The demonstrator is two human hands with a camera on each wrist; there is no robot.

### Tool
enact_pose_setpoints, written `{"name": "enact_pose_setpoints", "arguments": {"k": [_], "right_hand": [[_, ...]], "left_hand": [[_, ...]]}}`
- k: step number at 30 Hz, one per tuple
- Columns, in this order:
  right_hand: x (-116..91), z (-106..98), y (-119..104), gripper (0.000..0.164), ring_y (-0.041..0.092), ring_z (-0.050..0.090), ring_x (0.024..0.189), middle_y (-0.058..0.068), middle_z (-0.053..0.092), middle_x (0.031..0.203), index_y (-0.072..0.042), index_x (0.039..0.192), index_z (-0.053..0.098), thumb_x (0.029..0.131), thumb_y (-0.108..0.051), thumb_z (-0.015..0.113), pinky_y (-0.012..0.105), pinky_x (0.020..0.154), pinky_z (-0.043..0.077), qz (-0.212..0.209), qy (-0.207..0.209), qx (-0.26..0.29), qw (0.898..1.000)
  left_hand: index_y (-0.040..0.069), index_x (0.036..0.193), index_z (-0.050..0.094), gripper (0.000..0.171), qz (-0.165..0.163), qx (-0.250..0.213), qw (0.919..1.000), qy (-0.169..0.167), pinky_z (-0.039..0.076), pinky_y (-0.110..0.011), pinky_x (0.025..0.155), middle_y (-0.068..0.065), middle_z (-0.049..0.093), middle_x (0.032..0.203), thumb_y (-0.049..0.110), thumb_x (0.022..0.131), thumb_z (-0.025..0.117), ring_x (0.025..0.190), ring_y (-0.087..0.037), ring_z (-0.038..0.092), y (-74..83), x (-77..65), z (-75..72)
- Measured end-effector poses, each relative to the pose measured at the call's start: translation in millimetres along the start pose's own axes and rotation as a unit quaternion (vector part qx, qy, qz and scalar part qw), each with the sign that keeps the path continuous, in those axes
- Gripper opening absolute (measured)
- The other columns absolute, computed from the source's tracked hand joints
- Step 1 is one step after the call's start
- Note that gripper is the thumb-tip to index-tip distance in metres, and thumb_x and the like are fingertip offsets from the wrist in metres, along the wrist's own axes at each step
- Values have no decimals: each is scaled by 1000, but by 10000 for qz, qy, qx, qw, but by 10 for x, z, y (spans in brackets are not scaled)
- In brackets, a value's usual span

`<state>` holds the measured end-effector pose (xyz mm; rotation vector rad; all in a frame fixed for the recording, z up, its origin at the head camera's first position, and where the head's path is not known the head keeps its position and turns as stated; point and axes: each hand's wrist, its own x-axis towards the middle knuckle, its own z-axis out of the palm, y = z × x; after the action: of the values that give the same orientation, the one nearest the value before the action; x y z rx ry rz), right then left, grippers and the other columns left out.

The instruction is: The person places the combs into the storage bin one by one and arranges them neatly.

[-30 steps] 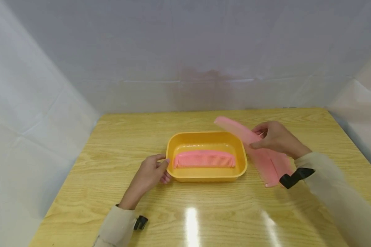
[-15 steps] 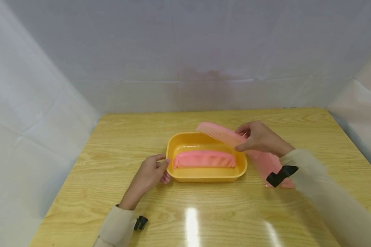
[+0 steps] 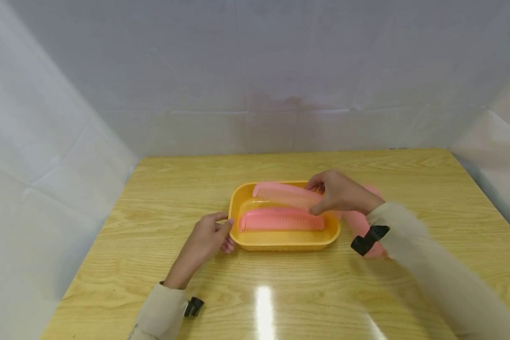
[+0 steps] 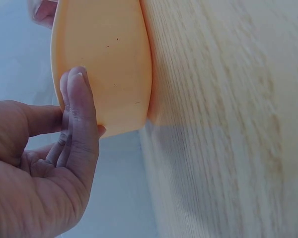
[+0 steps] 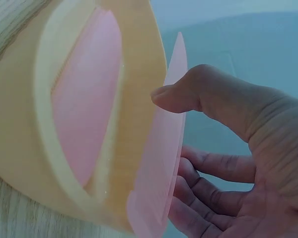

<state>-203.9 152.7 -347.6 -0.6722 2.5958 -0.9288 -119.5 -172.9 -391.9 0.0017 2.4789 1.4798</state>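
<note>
A yellow plastic tray (image 3: 286, 246) sits on the wooden table, and inside it lies a pink comb (image 3: 280, 220), teeth toward the near side. My left hand (image 3: 205, 240) holds the tray's left end. In the left wrist view, the thumb is at the rim and the fingers (image 4: 80, 94) lie along the outer wall. My right hand (image 3: 339, 192) pinches a second pink comb (image 3: 276, 191) by its right part, over the back half of the tray. The right wrist view shows this comb (image 5: 161, 148) between thumb and fingers, tilted beside the tray wall.
More pink combs (image 3: 357, 225) lie on the table (image 3: 187, 184) right of the tray, partly hidden under my right wrist. White sheeting (image 3: 195, 132) hangs behind the table and on both sides. Each wrist wears a black camera mount (image 3: 369, 240).
My right hand has carried its comb leftward from above the combs on the right, lowering it over the tray's back half. The left hand and the tray have stayed put.
</note>
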Motion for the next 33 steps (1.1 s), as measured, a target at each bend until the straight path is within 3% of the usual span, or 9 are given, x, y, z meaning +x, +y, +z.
{"name": "enact_pose_setpoints", "arguments": {"k": [10,19,33], "right_hand": [[134,129,-63,55,26,55,92,11,64,110,2,124,66,76,-16,86,40,83,52,-84,-437,-104,9990],[201,252,-77,56,26,57,100,13,63,117,4,126,64,76,-11,86,42,90,53,-29,-733,-83,9973],[242,390,-37,55,25,61,100,10,68,112,3,120,68,71,-12,89,41,92,54,-376,-657,-598,9953]], "left_hand": [[-7,141,51,40,43,9,10000,6,63,-40,60,-12,70,73,15,108,50,61,-21,68,-16,-12,-9],[-6,141,52,39,90,13,10000,-18,63,-41,60,-11,69,72,15,108,51,60,-22,68,-16,-12,-8],[-7,141,51,40,106,-4,9999,-45,63,-41,60,-12,70,73,15,108,51,60,-22,68,-8,-21,-12]]}}
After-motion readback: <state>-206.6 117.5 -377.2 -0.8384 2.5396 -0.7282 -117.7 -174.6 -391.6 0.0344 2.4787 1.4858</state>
